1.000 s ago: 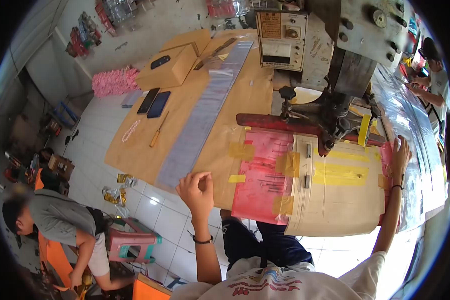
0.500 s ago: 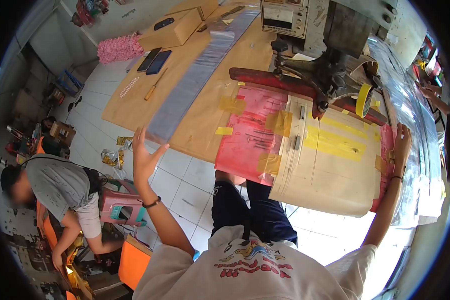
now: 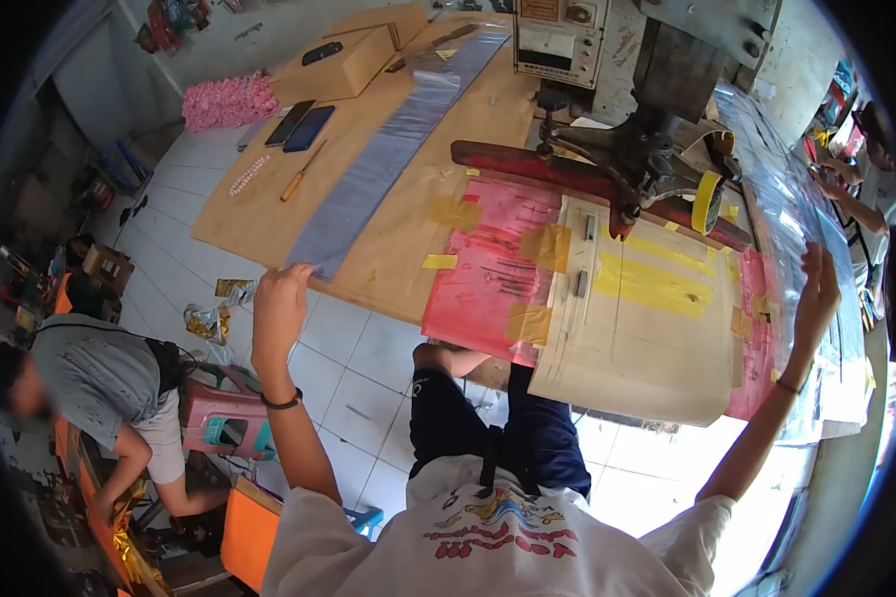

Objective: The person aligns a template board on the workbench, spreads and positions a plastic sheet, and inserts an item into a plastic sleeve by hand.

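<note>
My left hand [image 3: 281,310] is at the near end of the long bluish plastic strip [image 3: 368,177], its fingers pressed together at the strip's corner. The strip lies slantwise over the brown board [image 3: 231,214]. My right hand [image 3: 818,291] is raised at the right, over the edge of the clear plastic sheets [image 3: 782,214], fingers bent close together; what they hold, if anything, is too small to tell. Between my hands lies a tan panel [image 3: 657,353] with yellow tape, beside a red taped sheet [image 3: 483,289], under the red bar [image 3: 528,167] of a press.
A control box [image 3: 558,45] and the press head [image 3: 657,149] stand at the back. Two phones [image 3: 307,129], a wood-handled tool [image 3: 302,173], a cardboard box [image 3: 334,68] and a pink bundle [image 3: 231,102] sit back left. One person [image 3: 119,378] bends at left; another [image 3: 871,189] is at far right.
My left hand has gone left and closed at the strip's near end, after being spread open beside it. My right hand has lifted from the red sheet's right edge and moved outward.
</note>
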### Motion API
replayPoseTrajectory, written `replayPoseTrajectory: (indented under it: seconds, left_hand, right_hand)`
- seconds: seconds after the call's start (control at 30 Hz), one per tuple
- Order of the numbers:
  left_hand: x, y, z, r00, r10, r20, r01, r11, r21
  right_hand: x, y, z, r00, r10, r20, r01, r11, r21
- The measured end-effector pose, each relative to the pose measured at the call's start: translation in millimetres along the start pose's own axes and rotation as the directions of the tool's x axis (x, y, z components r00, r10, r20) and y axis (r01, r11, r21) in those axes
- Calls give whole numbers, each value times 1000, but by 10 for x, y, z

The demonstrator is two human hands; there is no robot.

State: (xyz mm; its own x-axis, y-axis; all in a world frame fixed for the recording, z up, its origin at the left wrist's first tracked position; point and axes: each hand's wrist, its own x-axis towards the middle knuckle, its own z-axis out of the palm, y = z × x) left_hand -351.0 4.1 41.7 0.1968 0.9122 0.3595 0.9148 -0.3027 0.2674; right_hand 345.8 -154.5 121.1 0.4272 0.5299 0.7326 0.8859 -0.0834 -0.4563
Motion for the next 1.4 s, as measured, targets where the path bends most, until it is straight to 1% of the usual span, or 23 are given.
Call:
replayPoseTrajectory:
  seconds: [0.07, 0.1, 0.17, 0.2, 0.23, 0.27, 0.3, 0.33, 0.37, 0.43, 0.5, 0.57, 0.6, 0.7, 0.8, 0.9, 0.97, 1.07, 1.1, 1.17, 1.27, 1.37, 1.4]
  left_hand:
    - [106, 76, -59, 1000, -9, 2, 9, 998, 60]
    - [162, 86, -125, 999, -2, 51, 3, 1000, -28]
    - [244, 77, -239, 987, 31, 158, 2, 979, -206]
    - [292, 32, -229, 980, 36, 195, 10, 973, -231]
    - [346, -22, -215, 973, 41, 227, 19, 967, -255]
    - [400, -53, -207, 966, 44, 256, 30, 960, -278]
    - [453, -48, -216, 954, 24, 298, 65, 957, -284]
    - [489, -35, -234, 939, 3, 345, 102, 953, -286]
    - [518, -34, -252, 918, -18, 395, 140, 949, -284]
    - [590, -97, -212, 892, -42, 450, 205, 924, -321]
    - [624, -219, -179, 867, -47, 496, 284, 865, -414]
    - [604, -380, -225, 842, -28, 539, 373, 753, -542]
    - [568, -376, -269, 852, -6, 523, 349, 752, -559]
    - [358, -319, -315, 880, 42, 473, 281, 757, -590]
    - [254, -320, -321, 897, 20, 442, 240, 817, -524]
    - [206, -336, -306, 913, -40, 407, 227, 878, -422]
    - [181, -314, -273, 935, -84, 345, 229, 886, -403]
    - [219, -165, -236, 992, -94, 86, 117, 938, -327]
    - [239, -97, -202, 999, -45, 11, 46, 945, -323]
    - [275, 26, -139, 989, 54, -140, -95, 949, -301]
    - [296, 21, 42, 996, 90, -5, -87, 937, -338]
    - [214, 125, -11, 995, -1, 96, 48, 871, -488]
    - [190, 97, 16, 997, -6, 82, 45, 870, -491]
  right_hand:
    - [-255, -400, -149, 994, -16, 107, 5, 995, 100]
    - [-430, -575, -216, 982, -43, 185, 9, 983, 182]
    - [-915, -922, -94, 945, -181, 271, 6, 840, 542]
    - [-1198, -1087, -63, 888, -228, 400, -115, 731, 672]
    - [-1476, -1188, 60, 801, -227, 554, -335, 597, 729]
    - [-1587, -1343, 239, 663, -499, 558, -281, 525, 803]
    - [-1612, -1711, 353, 497, -591, 635, -379, 511, 772]
    - [-1804, -1927, 542, 418, -668, 616, -475, 417, 775]
    - [-2095, -2065, 771, 294, -720, 629, -611, 365, 703]
    - [-2684, -2448, 1104, 104, -643, 759, -784, 416, 460]
    - [-3131, -2815, 1308, 146, -581, 801, -633, 567, 527]
    - [-3782, -2578, 1620, 22, -721, 692, -597, 546, 588]
    - [-4050, -2446, 1832, -37, -779, 626, -575, 529, 624]
    - [-4411, -2072, 2242, 6, -676, 737, -438, 661, 610]
    - [-4054, -2130, 2262, 5, -482, 876, -499, 758, 419]
    - [-4064, -2092, 2337, 28, -453, 891, -580, 718, 383]
    - [-4170, -2077, 2349, -40, -500, 865, -493, 763, 418]
    - [-4342, -2010, 2406, -195, -552, 811, -365, 808, 463]
    - [-4364, -2012, 2399, -255, -562, 787, -323, 816, 479]
    - [-4328, -2021, 2404, -261, -506, 822, -391, 834, 389]
    - [-4267, -2038, 2362, -234, -477, 847, -422, 835, 353]
    - [-4301, -2000, 2372, -176, -507, 844, -395, 821, 412]
    - [-4337, -1980, 2370, -156, -521, 839, -384, 815, 434]
